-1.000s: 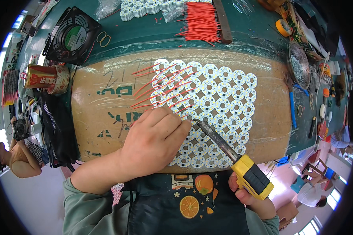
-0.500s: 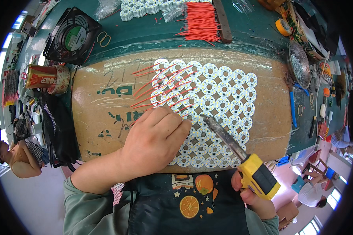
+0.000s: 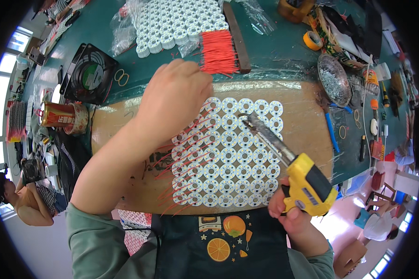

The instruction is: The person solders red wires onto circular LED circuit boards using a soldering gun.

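Rows of round white LED boards (image 3: 228, 154) lie on a brown cardboard sheet (image 3: 307, 125). Thin red wires (image 3: 181, 173) stick out leftward from the left columns of boards. My left hand (image 3: 174, 95) is over the far left part of the sheet, fingers curled, close to a bundle of red wires (image 3: 219, 53); its fingertips are hidden, so anything in them cannot be seen. In my right hand (image 3: 291, 211) is a yellow and black soldering gun (image 3: 307, 183), its dark tip above the far right boards.
Stacked white boards (image 3: 167, 25) stand beyond, with a dark bar (image 3: 237, 39) beside the wire bundle. A black fan (image 3: 89, 73) and a red-gold can (image 3: 56, 115) are at left. A metal dish (image 3: 334, 80), orange tape roll (image 3: 313, 41) and blue-handled tool (image 3: 331, 132) lie at right.
My left hand has moved from the middle boards away to the far side, near the wire bundle. The view has shifted, showing more of the far stacks. My right hand keeps the soldering gun.
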